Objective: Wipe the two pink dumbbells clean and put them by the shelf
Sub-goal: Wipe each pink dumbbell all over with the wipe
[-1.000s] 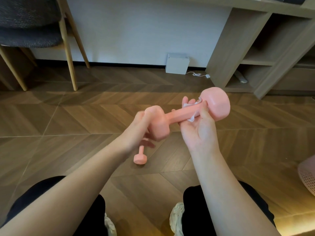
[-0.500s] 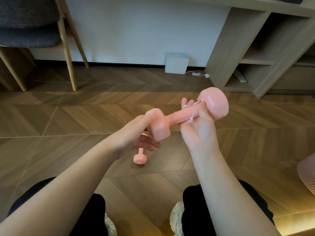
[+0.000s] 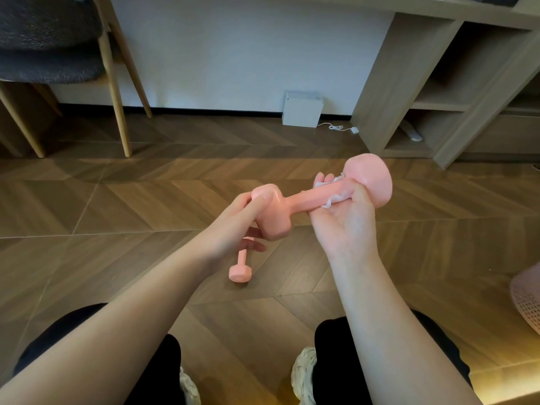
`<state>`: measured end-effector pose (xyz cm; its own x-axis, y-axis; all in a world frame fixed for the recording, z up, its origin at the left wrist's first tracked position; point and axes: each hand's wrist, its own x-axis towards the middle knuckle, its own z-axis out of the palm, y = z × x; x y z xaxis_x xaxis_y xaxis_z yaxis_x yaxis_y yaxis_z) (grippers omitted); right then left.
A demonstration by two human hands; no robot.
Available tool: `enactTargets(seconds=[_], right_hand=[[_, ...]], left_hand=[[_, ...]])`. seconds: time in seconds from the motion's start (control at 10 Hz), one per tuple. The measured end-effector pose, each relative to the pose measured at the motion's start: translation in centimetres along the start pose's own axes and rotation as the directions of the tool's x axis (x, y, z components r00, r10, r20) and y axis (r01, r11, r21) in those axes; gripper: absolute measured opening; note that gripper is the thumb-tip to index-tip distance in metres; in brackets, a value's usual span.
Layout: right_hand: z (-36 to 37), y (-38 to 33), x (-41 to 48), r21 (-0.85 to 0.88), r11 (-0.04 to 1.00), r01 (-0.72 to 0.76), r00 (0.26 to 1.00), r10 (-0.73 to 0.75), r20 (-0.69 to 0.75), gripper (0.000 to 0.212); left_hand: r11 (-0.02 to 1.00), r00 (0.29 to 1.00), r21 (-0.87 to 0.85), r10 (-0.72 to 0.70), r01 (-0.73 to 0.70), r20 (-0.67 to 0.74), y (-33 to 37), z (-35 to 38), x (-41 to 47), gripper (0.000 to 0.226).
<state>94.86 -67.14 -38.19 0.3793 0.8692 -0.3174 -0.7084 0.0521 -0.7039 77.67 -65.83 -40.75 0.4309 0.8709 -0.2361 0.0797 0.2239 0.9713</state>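
The shelf has a chair well to its left and a white box beside it. In front of the shelf, the left hand grips the first dumbbell by its head, and the right hand clasps a wipe round the handle. The second dumbbell lies on the floor beneath.

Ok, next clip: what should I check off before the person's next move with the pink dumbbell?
1. The left grip holds the near head of the held dumbbell: ok.
2. The white wipe sits on the handle under the right grip: ok.
3. Whole held dumbbell wiped: cannot tell.
4. The second dumbbell lies on the floor, wiped or not: cannot tell.
5. Both dumbbells by the shelf: not ok.
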Motion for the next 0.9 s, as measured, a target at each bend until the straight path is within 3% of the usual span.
enactTargets(seconds=[0.1,0.2,0.3,0.4,0.5,0.6,0.7,0.8,0.9], right_hand=[[-0.5,-0.1,0.5,0.63,0.755,-0.183,0.97,0.242,-0.009,0.038],[0.6,0.0,-0.2,0.552,0.806,-0.213,0.973,0.122,0.197,0.057],[0.5,0.6,-0.4,0.447,0.88,-0.161,0.975,0.073,0.208,0.058],[0.9,0.3,-0.6,0.415,0.894,-0.17,0.974,0.088,0.209,0.046],[0.9,0.2,-0.3,0.386,0.906,-0.176,0.978,0.116,0.173,0.022],[0.4,0.1,0.2,0.386,0.904,-0.184,0.981,0.148,0.121,0.019],[0.3,0.1,0.2,0.374,0.911,-0.174,0.985,0.167,0.053,0.014],[0.1,0.6,0.8,0.367,0.914,-0.173,0.983,0.184,0.004,0.015],[0.0,0.5,1.1,0.353,0.92,-0.171,0.984,0.18,0.008,0.023]], left_hand=[[0.998,0.998,0.0,0.063,-0.063,-0.002,-0.2,-0.1,0.0,0.059],[0.998,0.997,-0.003,0.067,-0.067,-0.033,0.1,-0.3,-0.2,0.056],[1.0,0.998,-0.012,0.019,-0.02,-0.065,-0.1,-0.6,-0.1,0.059],[0.997,0.994,0.053,0.064,-0.06,-0.083,-0.3,-0.7,-0.1,0.063],[0.966,0.958,0.172,0.225,-0.195,-0.176,-0.3,-0.5,-0.5,0.063],[0.911,0.927,0.312,0.335,-0.272,-0.169,-0.3,-0.3,-0.5,0.078],[0.985,0.987,0.094,0.151,-0.146,-0.058,0.0,-0.2,-0.1,0.066],[0.987,0.992,-0.11,-0.106,0.114,0.072,0.3,-0.2,-0.3,0.069],[1.0,0.999,-0.014,0.027,-0.027,0.027,0.3,-0.4,-0.2,0.065]])
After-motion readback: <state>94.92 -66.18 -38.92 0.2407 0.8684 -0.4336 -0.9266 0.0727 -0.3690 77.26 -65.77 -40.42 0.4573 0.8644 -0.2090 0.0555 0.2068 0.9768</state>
